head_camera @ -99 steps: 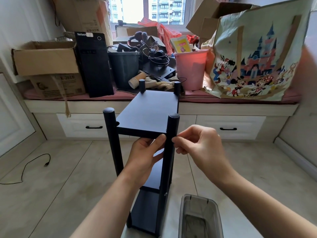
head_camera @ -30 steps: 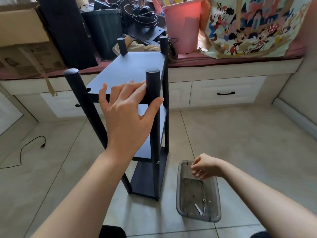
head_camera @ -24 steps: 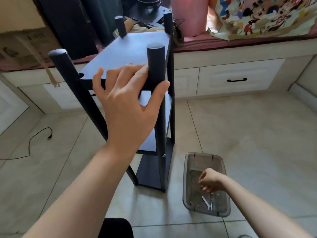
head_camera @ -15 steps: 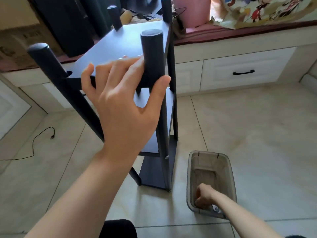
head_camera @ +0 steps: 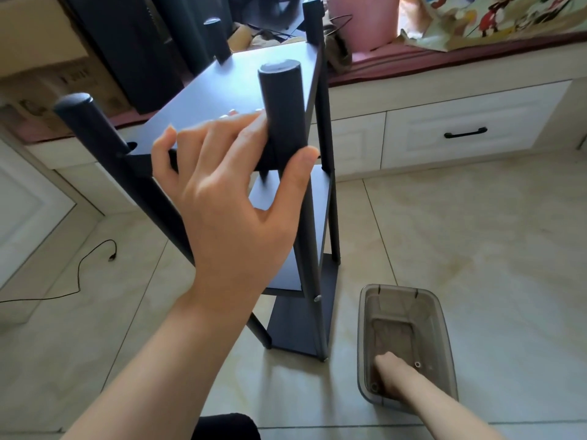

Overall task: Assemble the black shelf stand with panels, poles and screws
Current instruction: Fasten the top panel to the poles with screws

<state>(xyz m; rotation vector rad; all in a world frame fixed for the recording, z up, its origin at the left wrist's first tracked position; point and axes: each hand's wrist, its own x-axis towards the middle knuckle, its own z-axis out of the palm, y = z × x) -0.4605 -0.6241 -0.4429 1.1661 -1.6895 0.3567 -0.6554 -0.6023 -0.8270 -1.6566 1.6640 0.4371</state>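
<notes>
Two hands are doing different jobs now. The fingers [head_camera: 203,144] of the left hand [head_camera: 235,198] lie over the near edge of the top panel [head_camera: 228,93], thumb hooked round the near right pole [head_camera: 281,112], holding the black shelf stand [head_camera: 305,265] steady on the floor [head_camera: 476,249]. The right hand [head_camera: 392,371], which a few seconds ago was pinching at that same pole beside the left, has dropped into the grey plastic bin [head_camera: 444,328] by the stand's near right foot. Its fingers are buried under the wrist, so I cannot tell whether they are together or apart; a small ring-shaped fitting [head_camera: 417,364] sits just beside them. I'd say another screw is being fetched, so the top joints aren't finished. Behind, the window seat [head_camera: 444,58] is crowded with boxes and a pink bucket [head_camera: 362,20], and a loose cable [head_camera: 95,262] trails along the floor's left side, well apart from the stand.
</notes>
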